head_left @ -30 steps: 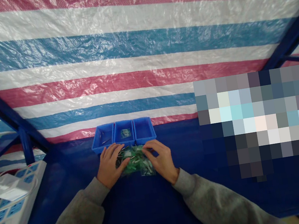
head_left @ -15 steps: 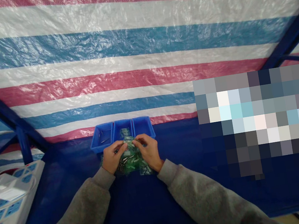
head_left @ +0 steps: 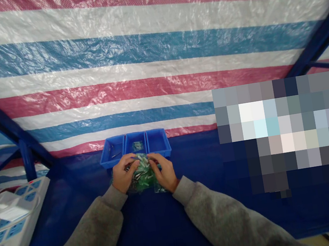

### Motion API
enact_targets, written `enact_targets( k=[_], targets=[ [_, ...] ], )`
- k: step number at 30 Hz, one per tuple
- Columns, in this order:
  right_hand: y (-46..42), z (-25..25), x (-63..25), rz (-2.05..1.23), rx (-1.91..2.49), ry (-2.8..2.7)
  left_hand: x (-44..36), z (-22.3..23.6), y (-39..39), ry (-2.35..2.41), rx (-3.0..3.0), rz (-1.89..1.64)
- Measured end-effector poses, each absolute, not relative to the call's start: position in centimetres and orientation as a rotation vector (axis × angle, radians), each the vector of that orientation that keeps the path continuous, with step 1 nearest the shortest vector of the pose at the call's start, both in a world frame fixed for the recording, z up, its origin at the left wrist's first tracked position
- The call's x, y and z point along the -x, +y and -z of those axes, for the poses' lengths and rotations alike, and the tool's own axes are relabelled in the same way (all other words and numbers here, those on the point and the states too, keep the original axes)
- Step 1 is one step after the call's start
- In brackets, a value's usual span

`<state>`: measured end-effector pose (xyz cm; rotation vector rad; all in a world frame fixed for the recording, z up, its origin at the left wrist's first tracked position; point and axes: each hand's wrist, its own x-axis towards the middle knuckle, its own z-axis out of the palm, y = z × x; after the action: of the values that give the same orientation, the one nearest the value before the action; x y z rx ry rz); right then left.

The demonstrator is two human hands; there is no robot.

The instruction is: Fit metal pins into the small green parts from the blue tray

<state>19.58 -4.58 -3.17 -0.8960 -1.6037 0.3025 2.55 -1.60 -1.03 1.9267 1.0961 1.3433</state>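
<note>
My left hand [head_left: 125, 173] and my right hand [head_left: 164, 170] face each other just in front of the blue bins. Both have curled fingers, closed on the opposite sides of a shiny, greenish clear plastic bag [head_left: 143, 172]. Small pale pieces and thin metal parts show through or on it; their exact kind is too small to tell. A small clear packet [head_left: 160, 187] lies under my right hand. Another little packet [head_left: 137, 145] rests in the middle bin [head_left: 129, 137]. The fingertips are partly hidden by the hands and the plastic.
The left bin [head_left: 105, 164] holds a few thin metal pieces; the right bin [head_left: 156, 141] stands beside the middle one. A white power strip [head_left: 22, 228] with plugs and cables sits at left. Blue frame posts [head_left: 27, 161] and a striped tarp [head_left: 158, 86] stand behind the blue tabletop [head_left: 157, 232].
Clear plastic pinched between my fingertips at the bins' front edge has dropped from there. More of the greenish bag now shows between my hands, which have shifted only slightly.
</note>
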Motion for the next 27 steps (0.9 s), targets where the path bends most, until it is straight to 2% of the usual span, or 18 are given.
enact_targets(
  k=[5, 15, 27],
  targets=[
    [-4.6, 3.33, -19.83, -0.227, 0.813, -1.689, -2.48, 0.77, -1.5, 0.982, -1.745, -1.312],
    [-4.65, 3.56, -19.49, -0.131, 0.898, -1.548, -1.69, 0.65, -1.71, 0.931, -2.51, -1.286],
    [-4.9, 3.24, -19.42, -0.191, 0.899, -1.642, -2.12, 0.65, -2.15, 0.95, -2.474, -1.246]
  ],
)
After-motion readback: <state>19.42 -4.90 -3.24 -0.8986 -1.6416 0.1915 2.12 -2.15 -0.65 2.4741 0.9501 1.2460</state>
